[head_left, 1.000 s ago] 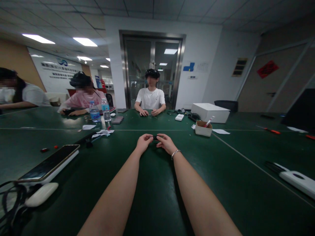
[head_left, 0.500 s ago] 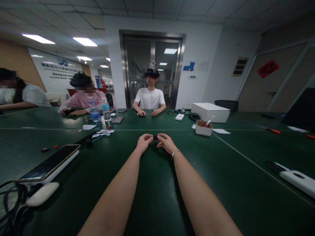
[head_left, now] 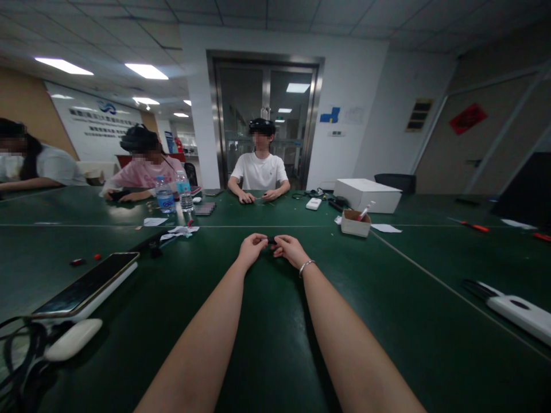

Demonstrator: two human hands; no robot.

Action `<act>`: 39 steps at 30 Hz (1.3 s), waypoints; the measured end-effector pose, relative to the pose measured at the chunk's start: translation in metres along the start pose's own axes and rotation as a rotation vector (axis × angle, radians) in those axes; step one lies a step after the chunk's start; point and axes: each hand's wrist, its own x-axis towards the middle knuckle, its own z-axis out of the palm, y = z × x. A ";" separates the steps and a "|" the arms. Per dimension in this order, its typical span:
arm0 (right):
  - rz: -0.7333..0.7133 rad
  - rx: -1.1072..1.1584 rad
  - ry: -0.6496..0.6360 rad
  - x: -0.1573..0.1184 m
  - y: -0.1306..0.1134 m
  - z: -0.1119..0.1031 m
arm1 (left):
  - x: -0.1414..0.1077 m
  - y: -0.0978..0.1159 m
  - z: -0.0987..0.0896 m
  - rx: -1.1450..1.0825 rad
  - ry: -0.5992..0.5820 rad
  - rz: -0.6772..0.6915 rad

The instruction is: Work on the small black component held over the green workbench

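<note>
Both arms reach forward over the dark green table [head_left: 275,344]. Between my fingertips is a small black object [head_left: 271,240], too small to name by kind. My left hand [head_left: 252,250] pinches its left end with thumb and forefinger. On the right end, my right hand [head_left: 291,250] has a similar pinch, with its other fingers curled beneath. A silver bracelet [head_left: 306,267] circles my right wrist. The fingers hide parts of the black object.
On the left lie a phone [head_left: 90,285] on a white block, a white mouse-like object [head_left: 74,339] and cables. Two bottles [head_left: 165,196] stand farther back. To the right are a small open box [head_left: 355,224], a white box [head_left: 368,195] and a white handheld tool [head_left: 516,310]. People sit opposite.
My hands keep their pinch on the small black object and hardly move. The view shifts slightly. The person opposite moves their head and hands a little.
</note>
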 end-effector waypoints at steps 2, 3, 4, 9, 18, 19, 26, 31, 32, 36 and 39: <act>-0.010 0.001 -0.003 0.000 0.001 -0.001 | 0.000 0.000 0.001 0.000 0.003 -0.010; -0.016 0.008 -0.010 0.001 0.001 -0.001 | 0.000 0.000 0.001 -0.002 0.008 -0.015; -0.020 0.015 -0.018 0.001 0.002 -0.001 | 0.000 -0.001 0.001 -0.007 0.011 -0.022; -0.029 0.021 -0.034 0.001 0.003 -0.003 | 0.002 -0.004 0.001 -0.030 -0.001 -0.034; -0.008 0.008 -0.019 0.004 0.005 -0.003 | 0.006 -0.012 0.003 -0.022 0.021 -0.025; -0.007 0.004 -0.018 0.004 0.005 -0.003 | 0.005 -0.012 0.003 -0.004 0.039 -0.016; -0.006 0.000 -0.012 0.004 0.005 -0.003 | -0.003 -0.003 0.005 0.138 0.042 0.012; 0.011 0.014 -0.007 0.004 0.004 -0.002 | -0.004 0.002 0.008 0.149 0.041 -0.038; 0.010 0.016 -0.006 0.004 0.004 -0.002 | -0.004 0.001 0.008 0.145 0.038 -0.042; 0.010 0.015 0.000 0.004 0.004 -0.002 | 0.000 -0.004 0.006 0.111 0.024 -0.042; 0.007 0.011 -0.007 0.002 0.002 -0.001 | 0.002 -0.008 0.004 0.089 0.025 -0.022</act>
